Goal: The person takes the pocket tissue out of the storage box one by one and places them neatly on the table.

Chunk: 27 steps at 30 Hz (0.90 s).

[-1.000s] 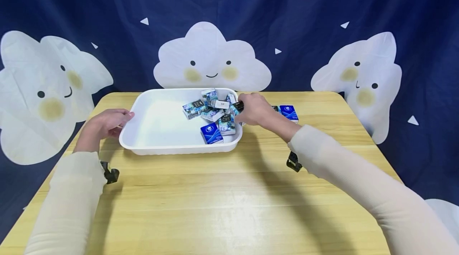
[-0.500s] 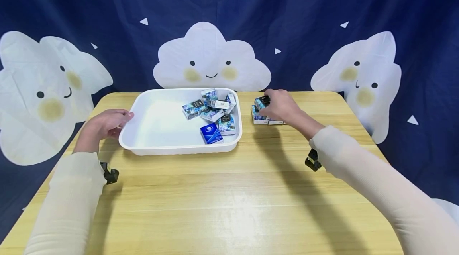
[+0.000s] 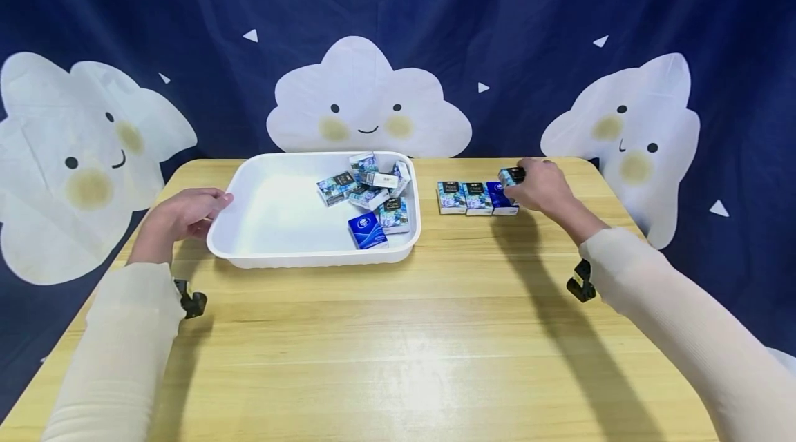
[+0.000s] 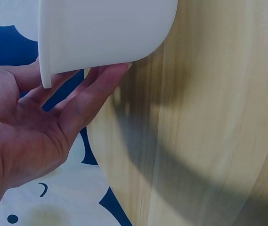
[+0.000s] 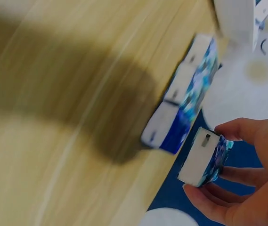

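My right hand (image 3: 547, 188) pinches a small black and floral pocket tissue pack (image 3: 510, 177) between thumb and fingers. In the right wrist view, this pack (image 5: 198, 159) hangs apart from the row on the table, just past its blue end. That row holds two floral packs (image 3: 451, 198) and a dark blue pack (image 3: 501, 199), side by side and touching. At the left end of a white plastic tray (image 3: 280, 221), my left hand (image 3: 186, 213) holds the rim, with fingers against the outer wall (image 4: 105, 33). Several tissue packs lie jumbled in the tray's right half, including a blue one (image 3: 367, 231).
A pale wooden table (image 3: 373, 338) carries everything. Behind it hangs a dark blue curtain (image 3: 423, 7) with smiling white clouds. Each wrist bears a small black camera mount, such as the right one (image 3: 582, 281).
My right hand has lifted a floral tissue pack out of the tray and carried it right, over the row to its far end. The left hand and tray have stayed put.
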Available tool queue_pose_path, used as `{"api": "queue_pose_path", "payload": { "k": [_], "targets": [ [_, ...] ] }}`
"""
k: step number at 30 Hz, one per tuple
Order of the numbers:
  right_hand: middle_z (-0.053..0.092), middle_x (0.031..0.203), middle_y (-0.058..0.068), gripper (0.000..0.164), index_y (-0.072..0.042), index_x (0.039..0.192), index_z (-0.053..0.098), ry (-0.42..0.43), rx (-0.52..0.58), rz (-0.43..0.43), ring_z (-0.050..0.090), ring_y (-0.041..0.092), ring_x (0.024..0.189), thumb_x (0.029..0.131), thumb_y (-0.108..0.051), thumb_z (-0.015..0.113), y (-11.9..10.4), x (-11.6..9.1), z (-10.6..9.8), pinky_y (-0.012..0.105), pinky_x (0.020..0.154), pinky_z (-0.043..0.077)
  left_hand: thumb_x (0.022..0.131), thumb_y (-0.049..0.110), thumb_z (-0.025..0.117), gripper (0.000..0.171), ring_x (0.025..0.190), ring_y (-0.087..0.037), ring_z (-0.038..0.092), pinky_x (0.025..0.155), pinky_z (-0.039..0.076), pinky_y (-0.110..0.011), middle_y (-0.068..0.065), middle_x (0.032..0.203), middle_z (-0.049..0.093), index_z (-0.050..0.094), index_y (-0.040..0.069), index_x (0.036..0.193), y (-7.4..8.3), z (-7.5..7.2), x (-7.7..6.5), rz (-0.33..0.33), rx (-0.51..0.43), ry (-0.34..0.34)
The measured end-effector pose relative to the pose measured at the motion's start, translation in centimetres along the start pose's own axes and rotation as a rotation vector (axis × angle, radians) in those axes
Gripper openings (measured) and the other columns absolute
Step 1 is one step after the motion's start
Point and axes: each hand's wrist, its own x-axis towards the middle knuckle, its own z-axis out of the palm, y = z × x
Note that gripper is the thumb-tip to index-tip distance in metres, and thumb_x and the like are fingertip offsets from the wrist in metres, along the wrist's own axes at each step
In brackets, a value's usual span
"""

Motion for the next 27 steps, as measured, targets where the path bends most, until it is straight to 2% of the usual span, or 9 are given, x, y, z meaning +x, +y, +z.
{"api": "queue_pose_path", "payload": {
  "k": [7,14,18,23,27],
  "targets": [
    [0.057,0.119,0.034,0.061,0.011,0.136,0.048,-0.010,0.009,0.039,0.049,0.046,0.106,0.091,-0.029,0.062,3.1,-0.2,0.1,0.056,0.084,0.047,0.110,0.044,0.032,0.066,0.117,-0.034,0.055,0.083,0.056,-0.033,-0.027,0.144,0.040,0.023,-0.002,0.156,-0.3,0.0,0.1,-0.002,0.000,-0.001],
    [0.058,0.114,0.034,0.060,0.013,0.133,0.050,-0.012,0.004,0.070,0.052,0.045,0.100,0.091,-0.029,0.061,5.5,-0.2,1.4,0.052,0.079,0.048,0.110,0.045,0.033,0.067,0.119,-0.035,0.054,0.083,0.056,-0.033,-0.027,0.146,0.039,0.023,-0.002,0.156,-0.1,0.1,0.1,-0.007,-0.006,0.002],
    [0.061,0.112,0.034,0.057,0.013,0.130,0.052,-0.020,-0.005,0.070,0.054,0.044,0.097,0.089,-0.027,0.060,6.2,-0.2,2.2,0.050,0.077,0.049,0.110,0.045,0.033,0.067,0.120,-0.035,0.053,0.083,0.055,-0.033,-0.027,0.146,0.039,0.023,-0.002,0.156,-0.1,0.1,0.1,-0.007,-0.006,0.003],
    [0.057,0.121,0.037,0.066,0.014,0.140,0.045,-0.053,-0.007,0.091,0.053,0.047,0.103,0.090,-0.026,0.060,6.4,-0.3,2.9,0.054,0.084,0.049,0.110,0.046,0.031,0.070,0.123,-0.037,0.050,0.086,0.054,-0.032,-0.027,0.147,0.038,0.019,-0.003,0.158,0.0,0.0,0.1,-0.003,0.010,-0.008],
    [0.055,0.124,0.039,0.069,0.015,0.142,0.042,-0.063,-0.011,0.085,0.053,0.049,0.106,0.090,-0.026,0.061,6.3,-0.2,3.1,0.057,0.088,0.048,0.109,0.048,0.031,0.071,0.124,-0.038,0.049,0.086,0.054,-0.032,-0.027,0.147,0.037,0.018,-0.002,0.158,0.0,0.0,0.1,-0.004,0.011,-0.007]
  ]
}}
